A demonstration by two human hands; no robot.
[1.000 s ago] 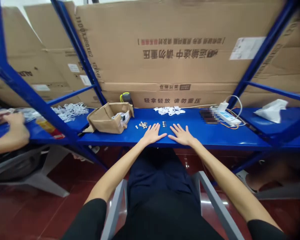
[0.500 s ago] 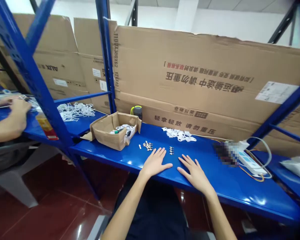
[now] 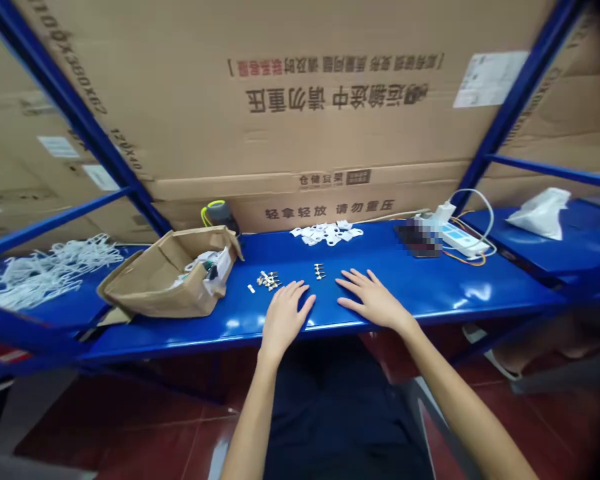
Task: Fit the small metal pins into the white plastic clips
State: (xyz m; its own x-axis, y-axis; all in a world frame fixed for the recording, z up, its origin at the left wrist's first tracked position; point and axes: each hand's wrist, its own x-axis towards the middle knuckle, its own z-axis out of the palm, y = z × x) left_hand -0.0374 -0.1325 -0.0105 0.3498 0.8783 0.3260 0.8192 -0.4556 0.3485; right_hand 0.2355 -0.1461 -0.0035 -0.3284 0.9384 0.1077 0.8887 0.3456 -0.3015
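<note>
My left hand (image 3: 286, 313) lies flat near the front edge of the blue table (image 3: 260, 248), fingers stretched out, holding nothing. Just beyond its fingertips is a small pile of little metal-and-white parts (image 3: 269, 280), with one small white piece (image 3: 251, 289) apart to the left. My right hand (image 3: 373, 299) rests flat with fingers spread, also holding nothing. Between the hands and slightly farther back, several small pin-like parts (image 3: 320, 271) stand in a short column. White flat pieces with holes (image 3: 326, 233) lie in a heap at the back. The kind of the small parts is too small to tell.
A torn cardboard box (image 3: 155, 293) with mixed items stands left, a dark cylinder with a yellow-green strap (image 3: 221, 215) behind it. At right are a power strip (image 3: 463, 239) and cables. White cords (image 3: 55, 267) lie on the left table, a white bag (image 3: 543, 213) on the right one.
The camera view has turned right and downward, so the co-worker's arms at the left are out of sight. Both my hands stay flat on the table, with little movement against the parts.
</note>
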